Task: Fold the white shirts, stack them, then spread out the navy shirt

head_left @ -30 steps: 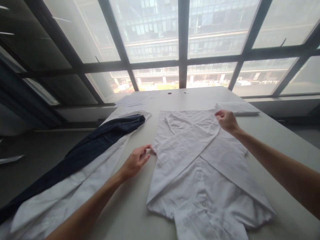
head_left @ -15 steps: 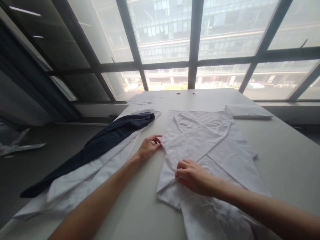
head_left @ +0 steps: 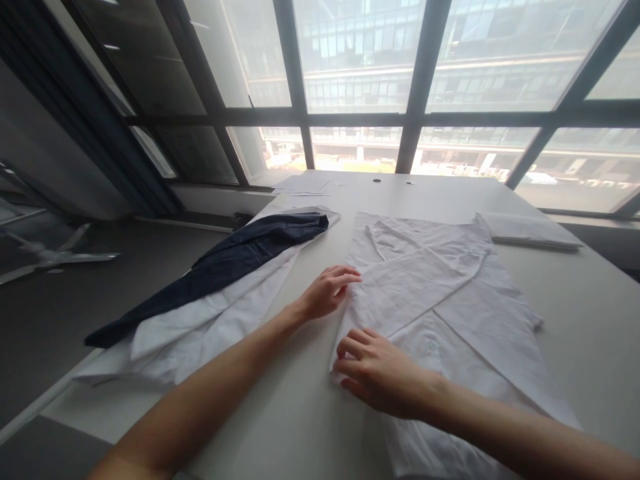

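Note:
A white shirt lies spread on the table, its cloth folded across in diagonal layers and creased. My left hand rests at its left edge, fingers stretched onto the cloth and thumb apart from them. Nearer to me, my right hand has its fingers curled over the lower left edge, closed on the cloth there. The lower part of the shirt is partly hidden under my right forearm.
Left of the shirt, a dark navy garment lies over white cloth at the table's edge. A folded white stack sits at the back right. Paper sheets lie at the far end of the white table, before large windows.
The view has swung slightly left. My right hand has moved left to the shirt's edge, and the lower left corner of cloth is drawn in. My left hand's fingers now lie straighter on the fabric.

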Demonstrator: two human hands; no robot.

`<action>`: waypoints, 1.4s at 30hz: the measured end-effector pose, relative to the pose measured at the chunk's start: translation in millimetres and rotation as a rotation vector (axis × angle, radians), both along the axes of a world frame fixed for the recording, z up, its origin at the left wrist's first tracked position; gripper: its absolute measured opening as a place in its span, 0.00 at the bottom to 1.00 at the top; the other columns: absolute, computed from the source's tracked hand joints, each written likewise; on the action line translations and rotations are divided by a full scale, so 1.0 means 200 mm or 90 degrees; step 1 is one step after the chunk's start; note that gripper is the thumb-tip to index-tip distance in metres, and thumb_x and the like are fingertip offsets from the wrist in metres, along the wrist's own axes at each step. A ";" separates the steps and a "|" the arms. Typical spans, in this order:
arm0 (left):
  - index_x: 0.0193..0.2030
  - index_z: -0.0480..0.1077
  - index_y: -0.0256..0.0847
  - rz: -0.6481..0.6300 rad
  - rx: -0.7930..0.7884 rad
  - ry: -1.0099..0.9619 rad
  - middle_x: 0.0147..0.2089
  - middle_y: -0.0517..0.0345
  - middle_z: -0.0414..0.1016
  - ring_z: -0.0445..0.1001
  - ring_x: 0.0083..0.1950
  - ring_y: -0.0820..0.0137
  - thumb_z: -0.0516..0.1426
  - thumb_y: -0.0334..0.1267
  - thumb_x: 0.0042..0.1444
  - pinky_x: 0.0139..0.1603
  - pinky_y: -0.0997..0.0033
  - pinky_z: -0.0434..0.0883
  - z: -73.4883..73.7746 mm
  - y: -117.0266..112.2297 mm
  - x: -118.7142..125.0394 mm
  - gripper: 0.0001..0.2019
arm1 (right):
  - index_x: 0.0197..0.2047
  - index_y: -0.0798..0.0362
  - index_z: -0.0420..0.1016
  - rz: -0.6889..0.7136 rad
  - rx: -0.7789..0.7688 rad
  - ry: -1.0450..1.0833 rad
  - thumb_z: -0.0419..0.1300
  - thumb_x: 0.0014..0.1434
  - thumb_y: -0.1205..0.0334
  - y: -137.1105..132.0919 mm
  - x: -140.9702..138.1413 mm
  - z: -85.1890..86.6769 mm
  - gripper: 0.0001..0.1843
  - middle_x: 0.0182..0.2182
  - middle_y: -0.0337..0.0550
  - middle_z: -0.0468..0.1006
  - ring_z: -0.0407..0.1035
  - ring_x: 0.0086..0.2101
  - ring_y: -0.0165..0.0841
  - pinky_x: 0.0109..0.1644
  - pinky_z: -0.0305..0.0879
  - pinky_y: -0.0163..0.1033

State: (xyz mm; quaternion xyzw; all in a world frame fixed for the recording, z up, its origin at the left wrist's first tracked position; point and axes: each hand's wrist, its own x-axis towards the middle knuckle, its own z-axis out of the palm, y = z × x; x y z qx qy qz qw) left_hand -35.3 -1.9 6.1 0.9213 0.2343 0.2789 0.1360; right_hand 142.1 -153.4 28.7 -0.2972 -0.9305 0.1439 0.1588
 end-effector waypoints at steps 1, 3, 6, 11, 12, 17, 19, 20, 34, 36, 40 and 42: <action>0.59 0.74 0.44 -0.005 -0.003 0.011 0.61 0.50 0.75 0.69 0.66 0.62 0.51 0.26 0.64 0.69 0.55 0.64 0.00 -0.01 0.01 0.21 | 0.43 0.50 0.77 0.008 -0.002 -0.007 0.62 0.65 0.62 -0.01 -0.02 -0.01 0.04 0.43 0.46 0.76 0.67 0.45 0.39 0.51 0.65 0.44; 0.66 0.69 0.44 0.002 -0.008 0.082 0.68 0.49 0.69 0.62 0.72 0.60 0.51 0.34 0.69 0.73 0.52 0.58 -0.02 -0.02 0.01 0.20 | 0.43 0.50 0.78 0.011 -0.010 -0.007 0.61 0.65 0.63 -0.02 -0.03 -0.03 0.05 0.43 0.46 0.77 0.68 0.44 0.38 0.52 0.65 0.44; 0.73 0.59 0.45 0.013 -0.020 0.220 0.76 0.49 0.55 0.50 0.78 0.58 0.49 0.47 0.72 0.75 0.48 0.50 -0.06 -0.02 0.01 0.26 | 0.44 0.51 0.79 0.015 -0.037 0.010 0.60 0.67 0.62 -0.03 0.01 -0.02 0.07 0.41 0.47 0.79 0.70 0.45 0.38 0.54 0.65 0.44; 0.75 0.54 0.40 0.060 0.012 0.273 0.78 0.47 0.50 0.44 0.79 0.58 0.45 0.43 0.73 0.76 0.45 0.45 -0.05 -0.08 0.03 0.26 | 0.46 0.50 0.82 0.037 -0.189 0.105 0.60 0.67 0.60 -0.02 0.08 0.03 0.10 0.41 0.47 0.83 0.75 0.44 0.36 0.53 0.68 0.41; 0.75 0.54 0.38 0.064 0.030 0.265 0.77 0.46 0.51 0.44 0.79 0.58 0.45 0.40 0.73 0.76 0.46 0.45 -0.04 -0.11 0.05 0.26 | 0.46 0.50 0.82 0.029 -0.235 0.155 0.59 0.68 0.58 0.00 0.09 0.04 0.11 0.41 0.46 0.84 0.76 0.43 0.36 0.51 0.69 0.40; 0.69 0.63 0.36 0.018 0.057 0.243 0.72 0.44 0.63 0.55 0.76 0.58 0.50 0.35 0.68 0.76 0.51 0.49 -0.02 -0.28 0.13 0.24 | 0.43 0.54 0.84 -0.154 -0.417 0.537 0.56 0.69 0.46 0.21 0.15 0.01 0.22 0.38 0.47 0.84 0.78 0.39 0.39 0.47 0.73 0.43; 0.66 0.66 0.38 0.015 0.045 0.244 0.68 0.45 0.69 0.60 0.73 0.59 0.50 0.37 0.68 0.76 0.52 0.50 -0.02 -0.31 0.15 0.21 | 0.47 0.55 0.83 -0.183 -0.518 0.634 0.58 0.67 0.44 0.31 0.17 -0.05 0.23 0.42 0.50 0.84 0.77 0.44 0.40 0.51 0.73 0.46; 0.66 0.67 0.38 0.015 0.043 0.250 0.67 0.45 0.69 0.60 0.73 0.58 0.50 0.39 0.68 0.77 0.52 0.50 -0.02 -0.32 0.16 0.21 | 0.48 0.55 0.82 -0.191 -0.583 0.674 0.57 0.68 0.43 0.36 0.19 -0.08 0.24 0.45 0.52 0.83 0.77 0.47 0.41 0.53 0.72 0.47; 0.76 0.52 0.57 0.017 0.013 0.353 0.80 0.52 0.40 0.38 0.79 0.47 0.48 0.53 0.71 0.75 0.45 0.48 -0.03 -0.29 0.13 0.29 | 0.43 0.50 0.66 -0.675 -0.393 0.957 0.28 0.73 0.55 0.88 1.24 -0.20 0.26 0.48 0.58 0.76 0.77 0.47 0.36 0.53 0.74 0.52; 0.76 0.53 0.57 0.015 0.008 0.354 0.80 0.51 0.40 0.38 0.79 0.47 0.47 0.58 0.70 0.75 0.44 0.48 -0.02 -0.29 0.13 0.30 | 0.42 0.50 0.64 -0.731 -0.284 0.926 0.27 0.72 0.56 0.90 1.33 -0.19 0.26 0.50 0.62 0.74 0.76 0.48 0.35 0.53 0.73 0.50; 0.76 0.55 0.55 0.013 0.012 0.344 0.80 0.49 0.42 0.40 0.79 0.45 0.48 0.60 0.69 0.74 0.42 0.50 -0.02 -0.30 0.12 0.32 | 0.42 0.53 0.67 -0.770 -0.137 0.850 0.40 0.68 0.56 0.94 1.29 -0.20 0.18 0.54 0.64 0.73 0.71 0.52 0.37 0.56 0.69 0.47; 0.75 0.57 0.55 0.007 0.023 0.323 0.79 0.49 0.47 0.43 0.78 0.45 0.50 0.60 0.68 0.74 0.42 0.52 -0.01 -0.29 0.13 0.31 | 0.39 0.54 0.72 -0.754 -0.101 0.788 0.51 0.63 0.58 0.93 1.19 -0.21 0.12 0.52 0.60 0.76 0.70 0.53 0.40 0.59 0.66 0.48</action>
